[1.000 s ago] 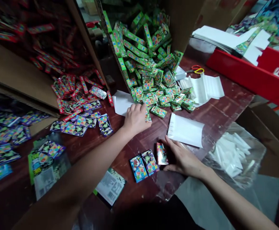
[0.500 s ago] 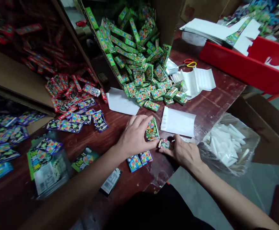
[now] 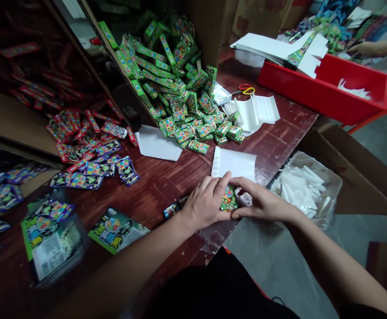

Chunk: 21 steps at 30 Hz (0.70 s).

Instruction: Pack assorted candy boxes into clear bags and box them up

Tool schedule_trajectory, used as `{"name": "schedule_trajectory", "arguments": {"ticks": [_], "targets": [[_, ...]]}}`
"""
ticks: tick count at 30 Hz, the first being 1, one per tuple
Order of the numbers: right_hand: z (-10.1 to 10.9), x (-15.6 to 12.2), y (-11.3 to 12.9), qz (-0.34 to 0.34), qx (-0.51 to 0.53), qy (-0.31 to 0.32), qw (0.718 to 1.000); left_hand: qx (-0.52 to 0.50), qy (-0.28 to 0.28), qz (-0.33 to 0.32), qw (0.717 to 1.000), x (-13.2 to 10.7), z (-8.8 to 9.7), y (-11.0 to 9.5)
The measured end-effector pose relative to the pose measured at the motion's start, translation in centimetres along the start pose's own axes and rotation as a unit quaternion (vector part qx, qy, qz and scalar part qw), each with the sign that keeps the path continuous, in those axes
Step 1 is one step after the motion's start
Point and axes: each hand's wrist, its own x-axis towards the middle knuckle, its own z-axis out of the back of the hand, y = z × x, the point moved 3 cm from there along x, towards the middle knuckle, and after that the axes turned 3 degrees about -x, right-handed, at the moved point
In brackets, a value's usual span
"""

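A small green printed box (image 3: pixel 229 198) lies near the table edge between my two hands. My left hand (image 3: pixel 202 201) arches over a row of small boxes, its thumb and forefinger on the left side of the green box. From beneath that hand the end of a blue box (image 3: pixel 171 211) sticks out; the rest of the row is hidden. My right hand (image 3: pixel 263 200) curves round the green box's other side, thumb below and fingers above. Just beyond them lies a white paper sleeve (image 3: pixel 236 163). A flat printed pack (image 3: pixel 115 230) rests left of my forearm.
Green boxes (image 3: pixel 180 97) spill from a carton at the back. Red boxes (image 3: pixel 77 128) and purple boxes (image 3: pixel 97 168) are heaped at left. Scissors (image 3: pixel 246 89) and a red bin (image 3: pixel 326 88) are farther right. A bag of white paper pieces (image 3: pixel 303 186) stands beyond the table edge. A co-worker's hand (image 3: pixel 362 48) shows at top right.
My hands have come together round the green box, which has moved right and down from beside the row. My left hand now covers the boxes that lay open to view. The camera view has shifted.
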Motion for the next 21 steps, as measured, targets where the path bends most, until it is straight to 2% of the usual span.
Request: {"name": "schedule_trajectory", "arguments": {"ticks": [3,4,6,8,9,10,11,13,16,19,21], "targets": [[-0.1,0.2,-1.4,-0.069,0.108,-0.028,0.991,-0.014,-0.004,-0.019,1.000,0.2,-0.8,-0.8],[-0.1,-0.1,-2.0,-0.102,0.144,-0.062,0.982,-0.021,-0.006,-0.033,0.999,0.4,-1.0,-1.1],[-0.2,-1.1,-3.3,-0.179,0.198,-0.178,0.947,-0.021,-0.006,-0.044,0.999,0.7,-1.1,-1.3],[-0.7,-2.9,-4.3,-0.244,0.182,-0.307,0.902,0.002,0.002,-0.023,1.000,0.8,-0.5,-1.1],[-1.2,-3.7,-4.6,-0.266,0.139,-0.348,0.888,0.017,0.013,-0.006,1.000,0.7,0.0,-0.8],[-1.8,-4.5,-4.6,-0.281,0.076,-0.362,0.885,0.033,0.026,0.012,0.999,0.3,0.7,-0.3],[-2.6,-5.1,-4.5,-0.289,0.003,-0.352,0.891,0.049,0.041,0.027,0.998,-0.4,1.7,0.2],[-4.1,-5.9,-4.2,-0.288,-0.136,-0.278,0.906,0.080,0.074,0.052,0.993,-2.8,4.3,1.9],[-4.6,-6.1,-3.5,-0.235,-0.289,-0.157,0.914,0.112,0.155,0.082,0.978,-8.4,8.8,4.8],[-2.8,-4.9,-3.3,-0.070,-0.374,-0.093,0.920,0.137,0.260,0.087,0.952,-14.9,12.1,6.8],[-1.5,-3.4,-3.8,0.073,-0.380,-0.029,0.922,0.153,0.308,0.087,0.935,-18.4,13.1,7.2]]}}
